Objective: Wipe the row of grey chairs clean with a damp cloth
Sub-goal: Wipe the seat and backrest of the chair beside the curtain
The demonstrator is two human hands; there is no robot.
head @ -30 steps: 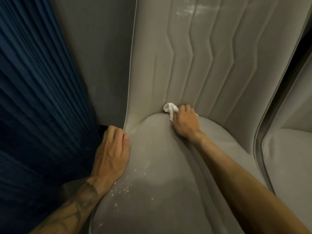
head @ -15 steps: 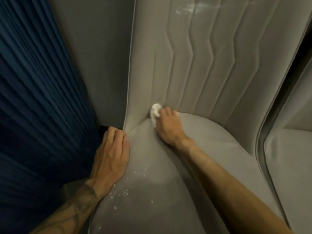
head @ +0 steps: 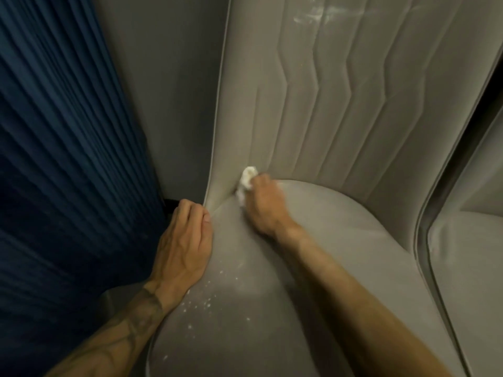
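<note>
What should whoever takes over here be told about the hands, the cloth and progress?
Right hand grips the white cloth and presses it into the crease where the seat meets the backrest, near the left corner.
Left hand rests flat on the seat's left edge, holding nothing.
Done: cannot tell beyond this crease.
Left: white specks on the seat front, a pale smear high on the backrest, then the next chair on the right.
</note>
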